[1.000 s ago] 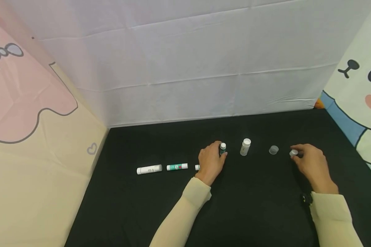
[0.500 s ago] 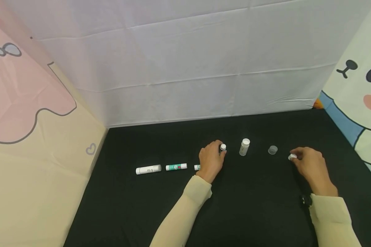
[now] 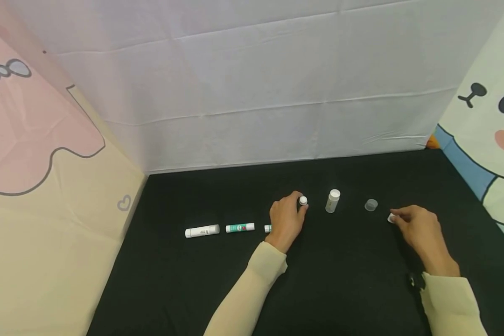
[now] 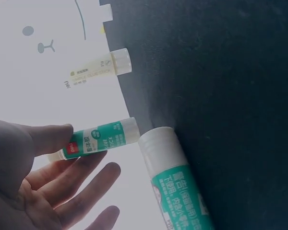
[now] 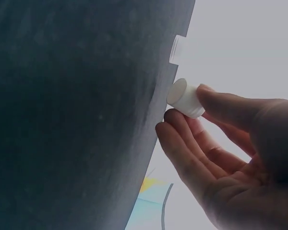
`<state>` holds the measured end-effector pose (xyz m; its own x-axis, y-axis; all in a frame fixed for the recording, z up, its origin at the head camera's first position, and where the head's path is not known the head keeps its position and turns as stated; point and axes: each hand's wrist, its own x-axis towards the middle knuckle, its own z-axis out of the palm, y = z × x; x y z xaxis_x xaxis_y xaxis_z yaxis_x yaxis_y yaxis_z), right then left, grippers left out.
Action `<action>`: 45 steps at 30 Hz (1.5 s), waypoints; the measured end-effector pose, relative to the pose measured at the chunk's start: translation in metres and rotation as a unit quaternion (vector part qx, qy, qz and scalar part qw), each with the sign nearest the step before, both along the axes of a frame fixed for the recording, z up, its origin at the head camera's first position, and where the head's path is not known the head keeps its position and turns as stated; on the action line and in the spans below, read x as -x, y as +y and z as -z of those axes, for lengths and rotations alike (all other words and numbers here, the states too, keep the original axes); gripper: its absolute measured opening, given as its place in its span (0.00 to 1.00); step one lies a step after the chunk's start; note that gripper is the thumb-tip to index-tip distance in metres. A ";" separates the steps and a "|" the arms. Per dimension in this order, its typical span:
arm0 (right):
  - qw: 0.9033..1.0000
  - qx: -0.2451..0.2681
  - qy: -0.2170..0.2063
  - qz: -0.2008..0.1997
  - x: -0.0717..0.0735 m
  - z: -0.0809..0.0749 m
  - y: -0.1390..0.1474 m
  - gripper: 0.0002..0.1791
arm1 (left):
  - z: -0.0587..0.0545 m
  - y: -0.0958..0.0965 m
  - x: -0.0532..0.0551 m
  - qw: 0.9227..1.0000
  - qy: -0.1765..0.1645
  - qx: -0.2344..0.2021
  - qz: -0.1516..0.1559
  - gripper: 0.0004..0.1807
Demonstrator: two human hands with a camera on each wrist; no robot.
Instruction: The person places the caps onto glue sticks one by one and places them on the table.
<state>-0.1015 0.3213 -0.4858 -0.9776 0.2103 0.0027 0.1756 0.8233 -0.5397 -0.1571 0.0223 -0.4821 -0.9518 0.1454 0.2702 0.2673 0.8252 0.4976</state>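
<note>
My left hand (image 3: 285, 218) holds a small green-labelled glue stick (image 4: 101, 139) between thumb and fingers. It stands upright on the black table, and from the head view mainly its white top shows. At the right, my right hand (image 3: 421, 228) pinches a small white cap (image 5: 186, 98) between thumb and fingers; the cap is tilted, low over the table. Between the hands stands a white glue stick (image 3: 332, 200) with a pale label. A translucent cap (image 3: 371, 205) sits on the table just left of my right hand.
On the left lie a white glue stick (image 3: 202, 231) and a green-labelled one (image 3: 240, 227), in a row. Another lying green-labelled stick (image 4: 180, 191) is mostly hidden behind my left hand in the head view. A white cloth wall (image 3: 235, 93) borders the table's (image 3: 340, 280) back.
My right hand has shifted slightly left and nearer to me, turning the white cap over sideways. The glue stick in my left hand has tipped more upright; that hand stays in place.
</note>
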 end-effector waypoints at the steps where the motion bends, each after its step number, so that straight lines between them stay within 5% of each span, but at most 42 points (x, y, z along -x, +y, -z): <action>1: 1.000 0.002 0.003 0.001 -0.001 0.000 -0.001 0.14 | -0.001 0.000 -0.001 1.000 0.002 -0.002 0.000 0.13; 19: 0.998 0.008 0.062 -0.008 -0.005 -0.003 -0.012 0.14 | -0.002 -0.007 -0.013 0.999 0.040 -0.028 0.009 0.12; 30: 0.994 0.025 0.109 -0.017 -0.011 -0.018 -0.032 0.13 | -0.003 -0.008 -0.020 0.996 0.070 -0.045 0.029 0.13; 45: 0.975 0.063 0.197 -0.085 -0.015 -0.032 -0.067 0.16 | -0.007 -0.013 -0.032 0.991 0.097 -0.064 0.063 0.12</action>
<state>-0.0861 0.2545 -0.4542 -0.9265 0.0678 0.3702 -0.1996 0.7453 -0.6362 -0.1249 0.0088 -0.4750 -0.8566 0.2123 0.4702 0.4648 0.7131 0.5249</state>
